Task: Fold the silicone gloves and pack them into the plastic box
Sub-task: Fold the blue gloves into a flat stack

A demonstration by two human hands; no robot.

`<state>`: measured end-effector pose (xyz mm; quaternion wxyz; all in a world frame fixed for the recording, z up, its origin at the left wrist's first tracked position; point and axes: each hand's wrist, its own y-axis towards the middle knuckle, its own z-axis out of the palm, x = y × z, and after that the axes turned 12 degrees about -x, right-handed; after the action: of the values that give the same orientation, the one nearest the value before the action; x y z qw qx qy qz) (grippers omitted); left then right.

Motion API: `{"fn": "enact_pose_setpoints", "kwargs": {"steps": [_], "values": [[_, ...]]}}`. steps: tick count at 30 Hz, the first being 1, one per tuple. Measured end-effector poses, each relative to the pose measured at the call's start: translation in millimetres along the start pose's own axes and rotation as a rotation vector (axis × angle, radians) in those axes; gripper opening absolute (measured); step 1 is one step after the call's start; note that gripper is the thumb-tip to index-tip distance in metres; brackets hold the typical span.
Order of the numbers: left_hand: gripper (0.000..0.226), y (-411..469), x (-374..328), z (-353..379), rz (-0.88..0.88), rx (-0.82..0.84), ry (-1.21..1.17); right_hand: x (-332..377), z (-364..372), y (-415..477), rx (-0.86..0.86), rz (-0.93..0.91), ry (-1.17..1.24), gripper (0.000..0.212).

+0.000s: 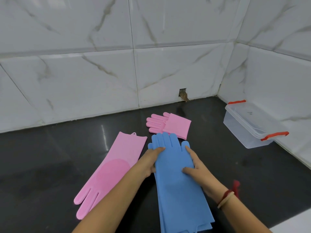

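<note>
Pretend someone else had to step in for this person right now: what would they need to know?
Left hand: flat on the left edge of the blue gloves, fingers open.
Right hand: flat on their right side, fingers open.
The blue gloves lie stretched out, seemingly stacked, unfolded.
One pink glove is already folded, beyond them.
Another pink glove lies unfolded at left.
The box stands at right by the wall; whether its lid is on cannot be told.
Left: fold the blue gloves and the flat pink one, pack everything.

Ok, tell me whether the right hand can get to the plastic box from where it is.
Probably yes: the plastic box sits on the right hand's side with bare counter between, though the hand is pressing the blue glove.
</note>
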<state>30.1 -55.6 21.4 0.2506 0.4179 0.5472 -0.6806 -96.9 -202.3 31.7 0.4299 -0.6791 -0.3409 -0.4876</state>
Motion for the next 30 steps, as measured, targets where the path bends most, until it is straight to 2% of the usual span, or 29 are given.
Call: {"fn": "enact_pose_setpoints", "kwargs": {"steps": [3,6,8,11,14,18,22,26,28,29,30], "values": [[0.052,-6.6,3.8,-15.1,0.475,-0.307,0.585,-10.6,1.9,-6.2,-0.112,-0.067,-0.099,0.074],[0.067,-29.4,13.7,-28.6,0.722,-0.476,0.711,-21.0,3.6,-19.5,-0.299,-0.215,-0.167,0.06],[0.061,-46.1,26.1,-35.1,0.826,-0.481,0.759,-25.6,1.5,-31.1,-0.358,-0.235,-0.249,0.051],[0.043,-75.7,47.3,-39.6,0.782,-0.34,0.859,-35.2,-6.0,-43.7,-0.353,-0.22,-0.45,0.034],[0.034,-91.9,68.2,-32.4,0.747,-0.223,0.968,-35.5,-10.2,-48.4,-0.298,-0.192,-0.561,0.03],[0.022,-90.1,70.9,-19.4,0.753,-0.311,1.136,-27.6,-5.3,-52.6,-0.305,-0.193,-0.665,0.032],[0.019,-85.1,66.9,-20.1,0.753,-0.261,1.085,-25.5,5.2,-63.9,-0.347,-0.344,-1.045,0.035],[0.023,-89.6,63.7,-32.6,0.762,-0.287,1.094,-23.5,-3.2,-63.2,-0.289,-0.39,-1.031,0.03],[0.016,-94.4,61.7,-39.8,0.924,-0.318,1.1,-23.2,-16.6,-62.5,-0.22,-0.492,-0.94,0.024],[0.009,-94.5,62.6,-44.5,1.083,-0.291,1.092,-22.6,-23.3,-63.9,-0.171,-0.54,-0.891,0.02],[0.012,-93.8,63.2,-49.2,1.265,-0.226,1.083,-21.9,-29.2,-65.9,-0.117,-0.577,-0.855,0.023]]}}
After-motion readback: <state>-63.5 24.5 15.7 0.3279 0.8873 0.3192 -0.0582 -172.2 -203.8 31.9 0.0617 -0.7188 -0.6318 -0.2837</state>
